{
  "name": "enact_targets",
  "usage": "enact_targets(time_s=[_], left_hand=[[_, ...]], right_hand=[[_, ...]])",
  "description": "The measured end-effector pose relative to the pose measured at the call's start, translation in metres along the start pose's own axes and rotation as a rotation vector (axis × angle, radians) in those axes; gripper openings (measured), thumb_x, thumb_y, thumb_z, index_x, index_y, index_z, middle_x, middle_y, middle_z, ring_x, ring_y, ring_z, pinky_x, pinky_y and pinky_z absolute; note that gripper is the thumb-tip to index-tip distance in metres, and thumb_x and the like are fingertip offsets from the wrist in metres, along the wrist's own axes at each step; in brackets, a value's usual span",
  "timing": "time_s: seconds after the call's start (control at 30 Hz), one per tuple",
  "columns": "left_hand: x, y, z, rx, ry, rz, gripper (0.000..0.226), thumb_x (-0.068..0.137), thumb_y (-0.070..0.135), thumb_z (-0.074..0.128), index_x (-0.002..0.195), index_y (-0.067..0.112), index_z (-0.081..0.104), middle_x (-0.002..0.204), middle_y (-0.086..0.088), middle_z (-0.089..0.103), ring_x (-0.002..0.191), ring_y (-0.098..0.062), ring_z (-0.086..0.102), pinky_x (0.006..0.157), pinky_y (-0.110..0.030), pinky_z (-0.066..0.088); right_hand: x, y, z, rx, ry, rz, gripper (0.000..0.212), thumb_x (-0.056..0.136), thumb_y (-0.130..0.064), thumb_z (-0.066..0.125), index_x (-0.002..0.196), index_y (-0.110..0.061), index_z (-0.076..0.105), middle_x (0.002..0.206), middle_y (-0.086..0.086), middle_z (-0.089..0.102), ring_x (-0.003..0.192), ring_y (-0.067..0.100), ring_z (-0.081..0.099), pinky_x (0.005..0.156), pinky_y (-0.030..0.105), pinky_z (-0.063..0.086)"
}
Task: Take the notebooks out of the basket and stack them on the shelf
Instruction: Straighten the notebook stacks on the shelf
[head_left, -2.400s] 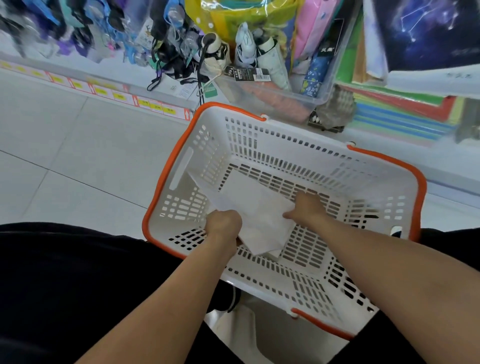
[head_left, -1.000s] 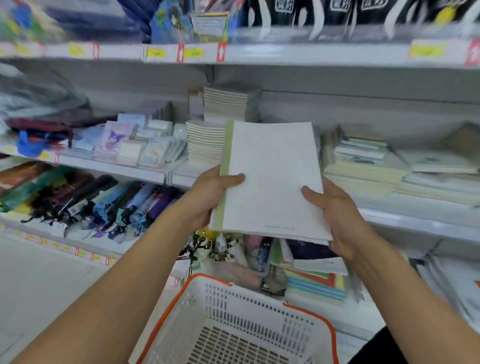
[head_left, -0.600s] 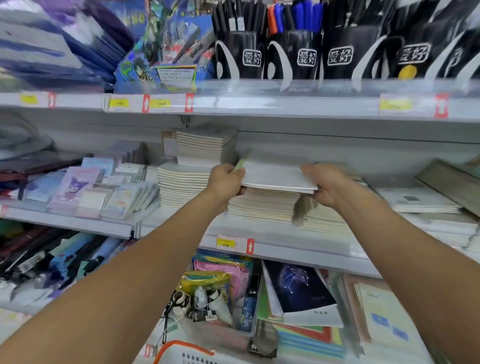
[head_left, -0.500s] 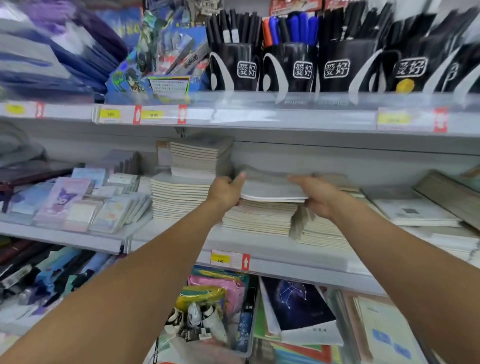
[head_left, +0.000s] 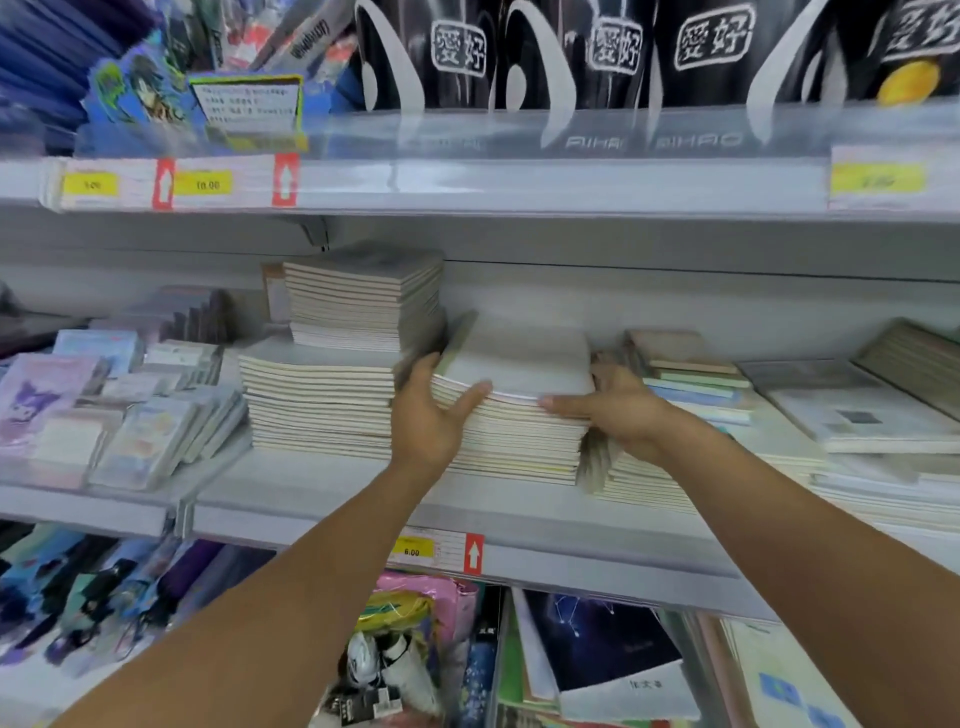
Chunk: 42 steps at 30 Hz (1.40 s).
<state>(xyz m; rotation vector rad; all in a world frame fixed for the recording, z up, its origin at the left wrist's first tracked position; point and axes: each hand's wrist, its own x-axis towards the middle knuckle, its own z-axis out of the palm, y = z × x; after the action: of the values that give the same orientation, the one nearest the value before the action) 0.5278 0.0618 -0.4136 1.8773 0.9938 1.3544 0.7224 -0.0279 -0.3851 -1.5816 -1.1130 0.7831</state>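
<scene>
On shelf (head_left: 332, 499): left hand (head_left: 428, 415), right hand (head_left: 618, 410) spread, apparently steadying notebooks (head_left: 514, 364).

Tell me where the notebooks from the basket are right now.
In the head view the notebooks lie atop the middle stack on the shelf, between the left hand and right hand, right of the taller stack.

Single head-worn view, facing forward and slightly down, close to the shelf (head_left: 332, 499), arms reaching away from the lens.
</scene>
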Motion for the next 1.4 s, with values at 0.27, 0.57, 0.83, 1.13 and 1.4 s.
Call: enact_targets(time_s=[0.27, 0.57, 0.83, 1.13, 1.4], left_hand=[[0.006, -0.006, 0.022, -0.124, 0.229, -0.209, 0.063, 0.097, 0.061, 0.027, 0.128, 0.018, 0.061, 0.112, -0.005, 0.067, 0.115, -0.027, 0.058, 0.101, -0.038, 0.042], [0.013, -0.010, 0.025, -0.186, 0.262, -0.333, 0.064, 0.098, 0.060, 0.025, 0.111, 0.010, 0.063, 0.072, 0.008, 0.051, 0.087, -0.021, 0.055, 0.085, -0.032, 0.041], [0.013, -0.010, 0.031, -0.102, 0.366, -0.327, 0.074, 0.098, 0.061, 0.012, 0.072, 0.012, 0.061, 0.079, -0.008, 0.064, 0.079, -0.028, 0.060, 0.077, -0.038, 0.051], [0.018, -0.016, 0.045, 0.024, 0.556, -0.336, 0.080, 0.099, 0.059, 0.012, 0.087, 0.004, 0.069, 0.085, -0.012, 0.069, 0.085, -0.034, 0.064, 0.071, -0.033, 0.043], [-0.005, -0.007, 0.012, -0.274, 0.001, -0.488, 0.082, 0.086, 0.076, 0.036, 0.143, 0.018, 0.044, 0.143, -0.001, 0.049, 0.134, -0.025, 0.043, 0.110, -0.036, 0.029]], right_hand=[[0.028, -0.014, 0.001, 0.784, 0.103, 0.305, 0.087, 0.078, -0.089, 0.031, 0.126, -0.023, 0.061, 0.112, 0.012, 0.073, 0.100, 0.034, 0.070, 0.079, 0.040, 0.057], [0.039, -0.007, 0.010, 0.716, 0.202, 0.268, 0.076, 0.081, -0.084, 0.036, 0.101, -0.017, 0.065, 0.080, 0.011, 0.077, 0.087, 0.030, 0.072, 0.085, 0.039, 0.054], [0.051, 0.010, 0.018, 0.651, 0.422, 0.463, 0.100, 0.049, -0.094, 0.043, 0.122, -0.027, 0.063, 0.102, 0.009, 0.075, 0.090, 0.036, 0.073, 0.092, 0.051, 0.050], [0.038, 0.003, 0.024, 0.735, 0.340, 0.442, 0.105, 0.050, -0.095, 0.047, 0.128, -0.025, 0.055, 0.110, 0.013, 0.071, 0.093, 0.038, 0.071, 0.092, 0.051, 0.052], [0.017, 0.004, 0.031, 0.732, 0.352, 0.400, 0.090, 0.066, -0.092, 0.035, 0.120, -0.025, 0.061, 0.114, 0.012, 0.071, 0.095, 0.036, 0.071, 0.089, 0.059, 0.053]])
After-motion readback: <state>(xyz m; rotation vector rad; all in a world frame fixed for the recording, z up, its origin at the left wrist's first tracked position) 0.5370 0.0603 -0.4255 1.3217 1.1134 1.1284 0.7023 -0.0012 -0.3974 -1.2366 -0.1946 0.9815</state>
